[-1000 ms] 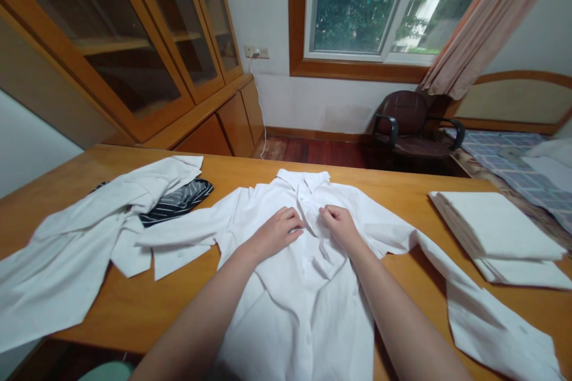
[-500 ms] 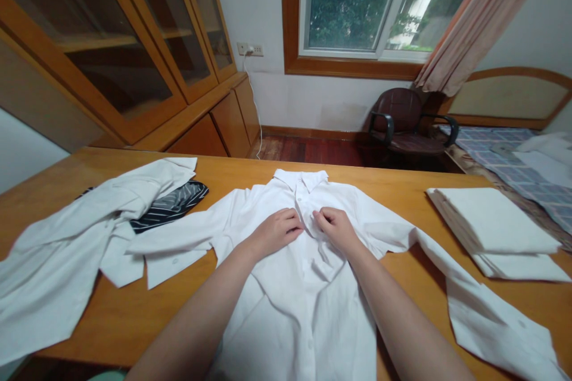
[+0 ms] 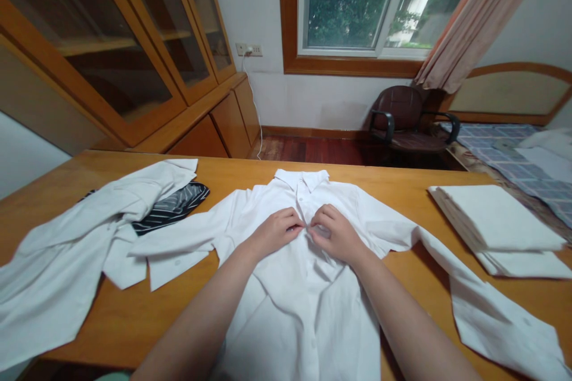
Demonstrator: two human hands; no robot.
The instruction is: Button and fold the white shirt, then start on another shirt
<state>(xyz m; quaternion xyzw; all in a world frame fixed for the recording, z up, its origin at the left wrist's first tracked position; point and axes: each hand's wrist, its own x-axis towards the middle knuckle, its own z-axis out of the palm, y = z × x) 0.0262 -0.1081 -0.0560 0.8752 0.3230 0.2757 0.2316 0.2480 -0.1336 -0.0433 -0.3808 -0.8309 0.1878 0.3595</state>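
A white shirt (image 3: 308,303) lies face up on the wooden table (image 3: 402,190), collar away from me and sleeves spread to both sides. My left hand (image 3: 277,231) and my right hand (image 3: 333,232) meet at the front placket just below the collar. Fingers of both hands are curled and pinch the two edges of the placket together. What lies between the fingertips is too small to make out.
A second white shirt (image 3: 67,250) lies crumpled at the left over a dark striped garment (image 3: 172,205). A stack of folded white cloth (image 3: 496,220) sits at the right. Beyond the table are a brown armchair (image 3: 404,122), wooden cabinets and a window.
My two hands have drawn closer together at the placket, and the right hand has shifted slightly left. The shirt has not moved.
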